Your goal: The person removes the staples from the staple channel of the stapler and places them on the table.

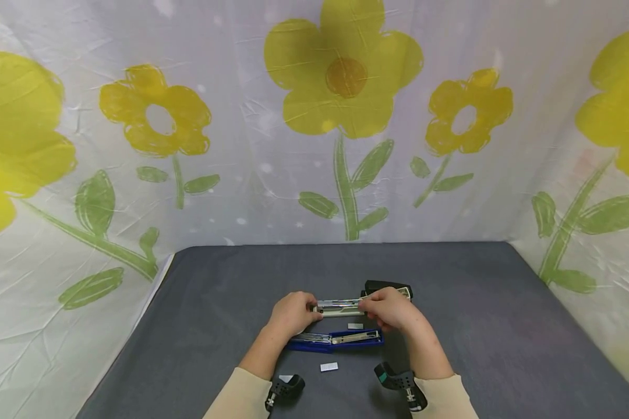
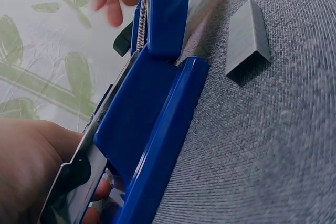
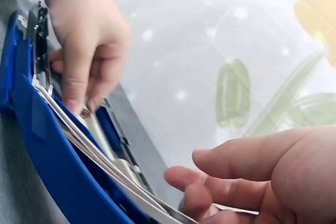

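Note:
An opened stapler with a pale body (image 1: 340, 312) lies between the hands in the head view. My left hand (image 1: 292, 314) pinches its left end between thumb and fingers; in the right wrist view this hand (image 3: 92, 45) reaches down behind the blue stapler. My right hand (image 1: 393, 309) is at the pale stapler's right end, fingers loosely bent. Nothing shows between its thumb and fingers in the right wrist view (image 3: 247, 182). Nearer the person, a blue stapler (image 1: 314, 347) lies unfolded, its metal tray and spring exposed; it partly hides the left hand (image 2: 31, 166) in the left wrist view.
Behind the right hand lies a black stapler (image 1: 388, 284), opened. Small staple strips lie on the grey cloth: one strip (image 1: 355, 326) between the staplers, another strip (image 1: 329, 367) in front of the blue one, and a third (image 1: 286, 378) by the left wrist strap.

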### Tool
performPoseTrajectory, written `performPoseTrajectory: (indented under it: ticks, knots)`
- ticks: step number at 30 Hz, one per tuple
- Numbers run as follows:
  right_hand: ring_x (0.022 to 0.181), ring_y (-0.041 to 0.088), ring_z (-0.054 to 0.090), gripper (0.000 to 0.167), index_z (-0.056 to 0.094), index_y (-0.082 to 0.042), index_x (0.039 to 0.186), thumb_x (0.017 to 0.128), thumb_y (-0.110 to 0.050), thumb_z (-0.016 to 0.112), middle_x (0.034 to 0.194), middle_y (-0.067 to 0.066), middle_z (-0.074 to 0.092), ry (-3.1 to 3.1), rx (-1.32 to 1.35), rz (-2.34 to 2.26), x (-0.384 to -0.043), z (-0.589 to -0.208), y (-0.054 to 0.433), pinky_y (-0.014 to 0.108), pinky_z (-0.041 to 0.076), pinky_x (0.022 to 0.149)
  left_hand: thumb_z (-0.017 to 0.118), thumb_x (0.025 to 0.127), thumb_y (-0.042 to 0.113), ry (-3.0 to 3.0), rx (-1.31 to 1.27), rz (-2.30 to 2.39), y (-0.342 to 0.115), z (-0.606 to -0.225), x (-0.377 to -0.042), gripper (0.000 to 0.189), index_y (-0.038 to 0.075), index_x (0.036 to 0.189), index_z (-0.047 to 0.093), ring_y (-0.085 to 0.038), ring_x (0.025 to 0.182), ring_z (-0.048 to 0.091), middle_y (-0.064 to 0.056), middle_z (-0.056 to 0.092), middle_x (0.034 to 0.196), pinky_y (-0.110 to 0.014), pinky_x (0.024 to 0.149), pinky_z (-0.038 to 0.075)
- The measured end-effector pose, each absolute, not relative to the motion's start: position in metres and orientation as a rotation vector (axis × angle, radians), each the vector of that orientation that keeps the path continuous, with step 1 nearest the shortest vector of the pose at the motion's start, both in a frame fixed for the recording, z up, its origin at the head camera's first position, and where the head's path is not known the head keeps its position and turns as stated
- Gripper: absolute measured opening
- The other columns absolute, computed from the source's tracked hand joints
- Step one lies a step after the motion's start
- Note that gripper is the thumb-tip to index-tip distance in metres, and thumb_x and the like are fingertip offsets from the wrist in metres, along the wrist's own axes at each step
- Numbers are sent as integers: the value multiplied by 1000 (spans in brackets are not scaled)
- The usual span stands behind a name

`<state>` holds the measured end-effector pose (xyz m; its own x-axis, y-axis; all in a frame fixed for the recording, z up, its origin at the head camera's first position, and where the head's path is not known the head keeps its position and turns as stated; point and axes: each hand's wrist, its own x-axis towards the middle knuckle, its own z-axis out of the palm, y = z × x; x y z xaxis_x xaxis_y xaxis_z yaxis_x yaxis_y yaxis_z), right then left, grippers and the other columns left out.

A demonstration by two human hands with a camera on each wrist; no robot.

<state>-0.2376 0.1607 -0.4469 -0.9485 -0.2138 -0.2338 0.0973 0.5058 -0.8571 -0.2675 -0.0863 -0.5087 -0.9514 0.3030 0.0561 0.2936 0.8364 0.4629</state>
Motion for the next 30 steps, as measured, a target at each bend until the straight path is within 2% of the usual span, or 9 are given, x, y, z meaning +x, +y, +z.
performPoseTrajectory:
  ticks: [3, 5, 9, 15, 18, 21, 23, 25, 30]
  knots:
    - [45, 10, 28, 25, 72, 4, 89, 102, -14, 62, 57, -3, 41, 2479, -165, -1399, -244, -451, 152, 27, 29, 46, 84, 87, 29, 2993, 490, 762, -87, -510, -268, 21, 13, 98, 79, -10, 63, 52, 8, 61, 72, -33, 61, 46]
    - [50, 11, 34, 24, 76, 4, 92, 101, -14, 63, 60, -1, 47, 2536, -196, -1348, -247, -452, 146, 30, 35, 50, 84, 87, 29, 2992, 489, 769, -86, -512, -268, 21, 13, 98, 79, -9, 62, 52, 8, 59, 71, -33, 60, 45]
    - [76, 18, 57, 22, 79, 2, 106, 101, -16, 66, 85, 5, 68, 2616, -210, -1246, -251, -452, 134, 38, 48, 70, 84, 87, 29, 2985, 495, 781, -86, -514, -270, 22, 12, 100, 79, -9, 61, 51, 8, 59, 71, -32, 59, 45]
    - [106, 31, 66, 23, 78, 1, 110, 101, -14, 64, 112, 13, 73, 2597, -205, -1194, -257, -454, 117, 45, 52, 83, 84, 87, 29, 2970, 500, 787, -86, -514, -271, 22, 12, 100, 79, -9, 62, 52, 8, 60, 71, -32, 59, 45]
    - [94, 26, 66, 22, 80, 2, 102, 100, -12, 64, 113, 13, 73, 2617, -196, -1167, -258, -457, 110, 38, 51, 72, 84, 87, 29, 2966, 503, 785, -85, -514, -271, 21, 13, 100, 79, -9, 64, 54, 8, 63, 74, -32, 61, 47]
    - [59, 14, 48, 27, 78, 1, 80, 99, -10, 62, 81, 6, 69, 2621, -160, -1161, -257, -460, 104, 31, 35, 54, 84, 87, 29, 2961, 498, 785, -85, -513, -270, 20, 13, 100, 79, -10, 66, 56, 6, 65, 78, -33, 62, 48]
    - [49, 11, 31, 35, 68, -2, 65, 98, -8, 62, 63, 0, 54, 2623, -140, -1165, -257, -461, 100, 28, 27, 49, 84, 87, 29, 2962, 494, 781, -85, -513, -270, 21, 13, 100, 79, -10, 67, 57, 6, 66, 80, -33, 62, 49]
    - [45, 9, 23, 36, 65, -5, 62, 98, -8, 62, 57, 0, 42, 2629, -114, -1170, -258, -462, 97, 27, 23, 47, 84, 87, 29, 2962, 489, 784, -85, -512, -269, 21, 13, 100, 79, -10, 66, 56, 5, 66, 79, -33, 62, 49]
    - [50, 12, 37, 20, 80, -1, 85, 95, -10, 66, 83, 6, 69, 2685, -70, -1159, -258, -462, 92, 28, 33, 50, 84, 88, 27, 2962, 481, 788, -87, -510, -269, 20, 12, 100, 79, -11, 66, 57, 5, 67, 79, -34, 63, 50]
